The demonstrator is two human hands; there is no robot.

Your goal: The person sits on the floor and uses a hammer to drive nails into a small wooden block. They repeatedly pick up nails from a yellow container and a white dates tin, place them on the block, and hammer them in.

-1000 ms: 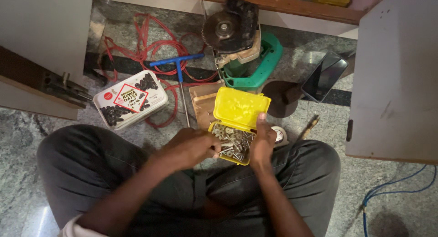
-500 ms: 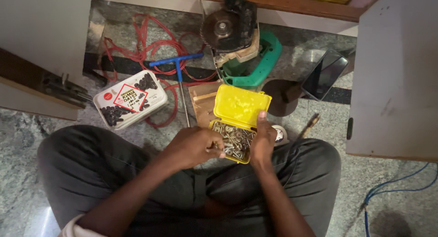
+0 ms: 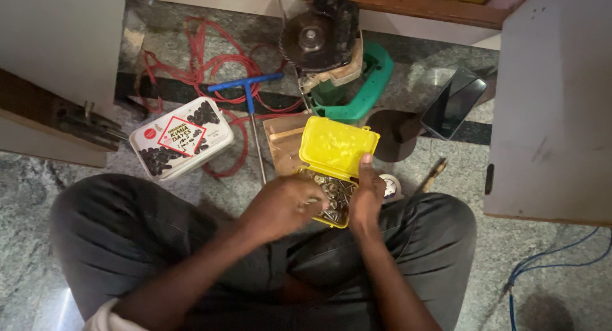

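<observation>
A small yellow plastic box (image 3: pixel 336 143) rests open on my lap, its lid tipped up and its tray holding several metal screws (image 3: pixel 333 197). My right hand (image 3: pixel 366 197) grips the box at its right side, thumb up against the lid's edge. My left hand (image 3: pixel 284 205) reaches into the tray from the left with its fingertips curled among the screws. Whether a screw is pinched between those fingers is hidden.
On the stone floor lie a white printed tin (image 3: pixel 180 138), a blue-handled T-wrench (image 3: pixel 250 108), red cable (image 3: pixel 204 63), a green circular saw (image 3: pixel 331 50), a dark phone (image 3: pixel 454 101) and a wooden block (image 3: pixel 284 140). White cabinet panels (image 3: pixel 554 108) stand left and right; a blue cable (image 3: pixel 548 267) runs at lower right.
My left hand's fingers have shifted slightly within the box's tray. The right hand and the box have stayed put.
</observation>
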